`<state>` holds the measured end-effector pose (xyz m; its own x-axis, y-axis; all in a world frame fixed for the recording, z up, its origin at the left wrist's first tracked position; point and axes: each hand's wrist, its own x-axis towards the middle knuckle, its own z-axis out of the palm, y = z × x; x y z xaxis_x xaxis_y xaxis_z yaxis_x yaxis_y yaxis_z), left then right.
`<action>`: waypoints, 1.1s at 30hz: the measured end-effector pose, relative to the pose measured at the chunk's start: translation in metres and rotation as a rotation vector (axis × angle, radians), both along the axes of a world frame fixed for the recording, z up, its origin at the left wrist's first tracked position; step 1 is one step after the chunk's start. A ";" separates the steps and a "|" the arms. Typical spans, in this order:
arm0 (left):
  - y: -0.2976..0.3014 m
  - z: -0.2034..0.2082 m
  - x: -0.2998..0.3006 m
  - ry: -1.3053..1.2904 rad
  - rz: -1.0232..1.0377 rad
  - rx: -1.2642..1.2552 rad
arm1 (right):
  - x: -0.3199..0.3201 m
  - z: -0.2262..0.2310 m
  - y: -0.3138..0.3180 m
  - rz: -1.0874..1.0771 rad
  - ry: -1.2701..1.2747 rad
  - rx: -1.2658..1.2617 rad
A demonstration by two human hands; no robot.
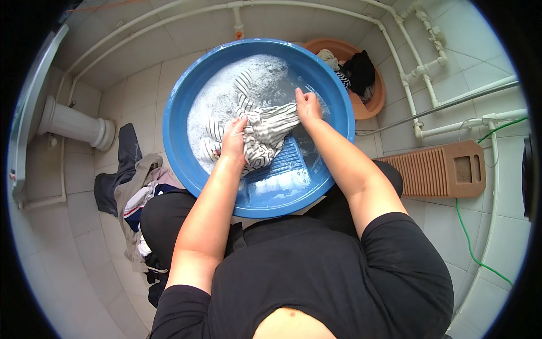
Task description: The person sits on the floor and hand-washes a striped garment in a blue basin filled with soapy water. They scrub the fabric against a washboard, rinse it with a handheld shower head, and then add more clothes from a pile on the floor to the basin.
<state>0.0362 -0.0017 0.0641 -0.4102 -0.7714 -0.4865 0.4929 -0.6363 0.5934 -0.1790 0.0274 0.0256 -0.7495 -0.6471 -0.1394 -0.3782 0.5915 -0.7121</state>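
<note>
A wet white garment with dark stripes [265,127] is stretched between my two hands over a large blue basin [174,121]. My left hand [232,138] is closed on its bunched left part. With fingers curled, my right hand [307,106] grips the cloth's right end. Below the garment, ridges of a blue washboard [288,161] show inside the near part of the basin. Soapy water with white foam [212,96] fills the far and left side, and part of the striped cloth trails into it.
Behind the basin at right, an orange-brown tub [375,101] holds dark and striped clothes [359,72]. A brown washboard [423,169] lies at right, near a green hose [471,243]. Piled clothes [135,181] lie on the tiles at left, by a white pedestal [79,124]. White pipes [429,90] line the walls.
</note>
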 end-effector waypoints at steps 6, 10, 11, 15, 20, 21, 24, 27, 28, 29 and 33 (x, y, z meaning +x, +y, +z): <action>-0.004 -0.012 0.002 -0.043 -0.021 -0.052 | -0.003 -0.013 0.008 0.370 -0.049 0.404; -0.008 -0.017 -0.006 0.117 -0.093 0.049 | 0.028 -0.002 0.007 0.426 0.088 -0.358; -0.007 -0.008 -0.001 0.276 -0.214 0.149 | 0.050 0.017 0.006 0.488 0.031 -0.461; -0.002 0.015 0.007 0.069 -0.084 0.063 | 0.136 0.091 0.032 0.780 -0.167 -0.647; -0.001 -0.001 0.011 0.302 -0.097 0.112 | 0.148 0.092 0.030 0.863 0.290 -0.737; 0.004 0.003 0.005 0.374 -0.088 0.192 | 0.138 0.081 0.020 0.733 0.351 -0.754; 0.008 0.004 -0.005 -0.043 -0.021 0.090 | 0.117 0.064 0.002 0.421 0.133 -0.590; 0.012 -0.011 -0.007 0.351 0.136 -0.094 | 0.136 0.073 0.014 0.546 0.158 -0.469; 0.017 -0.042 -0.010 0.730 0.247 -0.249 | 0.150 0.085 0.022 0.642 0.153 -0.542; 0.017 -0.040 -0.011 0.775 0.262 -0.265 | 0.161 0.095 0.029 0.750 0.093 -0.708; 0.006 -0.007 0.004 -0.065 0.076 0.095 | 0.142 0.072 0.013 0.603 0.081 -0.613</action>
